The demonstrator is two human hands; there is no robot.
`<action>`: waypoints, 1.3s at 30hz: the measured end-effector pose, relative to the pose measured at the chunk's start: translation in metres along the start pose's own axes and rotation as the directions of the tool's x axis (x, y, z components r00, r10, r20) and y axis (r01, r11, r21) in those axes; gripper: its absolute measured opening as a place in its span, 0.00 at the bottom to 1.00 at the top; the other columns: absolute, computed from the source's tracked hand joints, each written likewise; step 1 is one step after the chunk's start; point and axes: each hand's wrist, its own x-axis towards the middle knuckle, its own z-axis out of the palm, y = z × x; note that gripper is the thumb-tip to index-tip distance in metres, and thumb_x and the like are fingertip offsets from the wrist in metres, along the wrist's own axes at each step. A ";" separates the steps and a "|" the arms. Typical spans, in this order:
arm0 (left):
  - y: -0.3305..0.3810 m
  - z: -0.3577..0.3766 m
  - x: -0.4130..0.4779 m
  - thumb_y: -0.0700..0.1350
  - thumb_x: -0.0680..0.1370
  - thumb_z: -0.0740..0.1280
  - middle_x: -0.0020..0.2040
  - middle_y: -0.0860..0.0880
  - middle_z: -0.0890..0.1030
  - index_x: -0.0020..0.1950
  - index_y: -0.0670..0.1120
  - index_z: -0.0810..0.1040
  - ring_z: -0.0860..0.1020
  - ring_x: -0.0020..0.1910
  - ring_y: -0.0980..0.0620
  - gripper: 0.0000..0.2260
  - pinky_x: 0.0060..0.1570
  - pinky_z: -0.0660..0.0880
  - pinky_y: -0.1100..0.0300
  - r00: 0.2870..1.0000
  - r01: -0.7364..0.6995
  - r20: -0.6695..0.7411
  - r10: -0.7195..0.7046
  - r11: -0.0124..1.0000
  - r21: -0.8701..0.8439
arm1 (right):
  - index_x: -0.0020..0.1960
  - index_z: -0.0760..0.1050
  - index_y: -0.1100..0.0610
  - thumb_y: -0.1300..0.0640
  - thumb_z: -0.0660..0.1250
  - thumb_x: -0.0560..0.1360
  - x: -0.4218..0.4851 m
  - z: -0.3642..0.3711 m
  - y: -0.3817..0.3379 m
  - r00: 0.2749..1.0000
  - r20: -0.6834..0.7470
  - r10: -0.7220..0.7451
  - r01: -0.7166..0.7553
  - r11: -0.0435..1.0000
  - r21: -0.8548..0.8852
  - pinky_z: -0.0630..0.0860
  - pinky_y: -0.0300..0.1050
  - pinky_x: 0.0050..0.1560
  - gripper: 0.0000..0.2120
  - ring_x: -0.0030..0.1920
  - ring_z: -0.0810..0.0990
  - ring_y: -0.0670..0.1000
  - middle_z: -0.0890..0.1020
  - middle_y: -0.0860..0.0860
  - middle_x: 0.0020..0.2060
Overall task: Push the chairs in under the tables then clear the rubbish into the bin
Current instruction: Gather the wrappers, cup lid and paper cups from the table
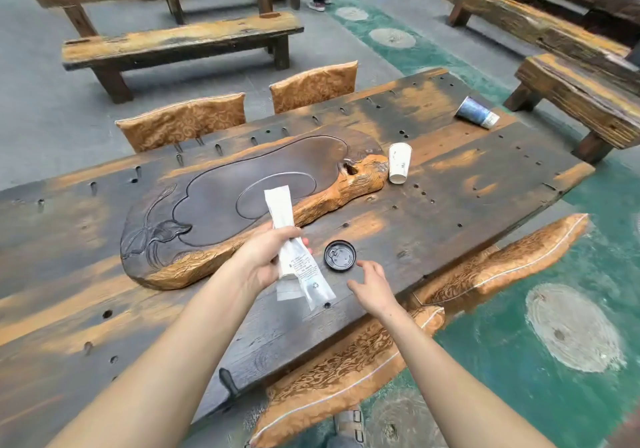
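1. Gripping a plastic wrapper [297,257] round its middle, the left hand [265,257] hovers over the near part of the worktop [450,205]. The white and clear ends of the wrapper stick out above and below the fingers.
2. The right hand [372,286] holds nothing, and its fingers are loosely spread. It is just beside a black lid [340,255] that lies flat on the worktop between the two hands. Whether a fingertip touches the lid cannot be told.
3. A white cup [399,163] stands upright beyond the lid, just beside the right end of a carved wooden tray [225,202]. The inside of the cup is not visible.
4. A blue cup [477,112] lies on its side near the far right corner, well apart from both hands. Its mouth is turned away, so any contents are hidden.
5. Counted, the rubbish is two cups, one lid and one wrapper.
6. Four cushioned chairs [180,120] stand tucked against the worktop, two at its far edge and two at its near edge.
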 end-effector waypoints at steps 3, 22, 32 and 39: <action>0.011 0.005 0.006 0.32 0.79 0.65 0.40 0.37 0.79 0.52 0.42 0.73 0.80 0.36 0.41 0.07 0.42 0.81 0.46 0.996 -0.063 -0.063 0.061 0.997 -0.033 | 0.78 0.64 0.56 0.56 0.67 0.79 0.038 -0.004 0.015 0.997 0.074 0.002 0.003 0.998 -0.064 0.59 0.45 0.75 0.29 0.77 0.64 0.58 0.63 0.59 0.76; -0.001 0.003 0.013 0.35 0.78 0.69 0.39 0.39 0.83 0.59 0.42 0.74 0.83 0.36 0.42 0.11 0.39 0.82 0.47 0.980 -0.084 -0.189 0.064 0.991 -0.103 | 0.68 0.70 0.58 0.64 0.63 0.77 0.105 0.005 0.050 0.961 0.200 -0.190 0.275 0.710 -0.648 0.76 0.52 0.64 0.19 0.64 0.79 0.59 0.80 0.56 0.63; -0.002 0.013 -0.014 0.35 0.78 0.68 0.40 0.38 0.82 0.60 0.41 0.73 0.82 0.37 0.41 0.12 0.51 0.80 0.41 0.987 -0.098 -0.140 0.085 0.991 -0.090 | 0.51 0.71 0.56 0.46 0.71 0.78 0.047 -0.052 0.046 0.924 -0.222 -0.310 0.249 0.932 -0.263 0.75 0.52 0.45 0.16 0.47 0.78 0.58 0.77 0.54 0.47; -0.020 0.057 -0.017 0.36 0.75 0.72 0.41 0.38 0.82 0.65 0.40 0.73 0.81 0.37 0.42 0.20 0.40 0.81 0.48 0.999 -0.041 -0.030 0.040 0.999 -0.017 | 0.54 0.77 0.52 0.42 0.61 0.83 -0.058 -0.122 0.003 0.973 -0.085 -0.213 0.222 0.784 0.580 0.82 0.47 0.43 0.14 0.36 0.81 0.49 0.78 0.47 0.32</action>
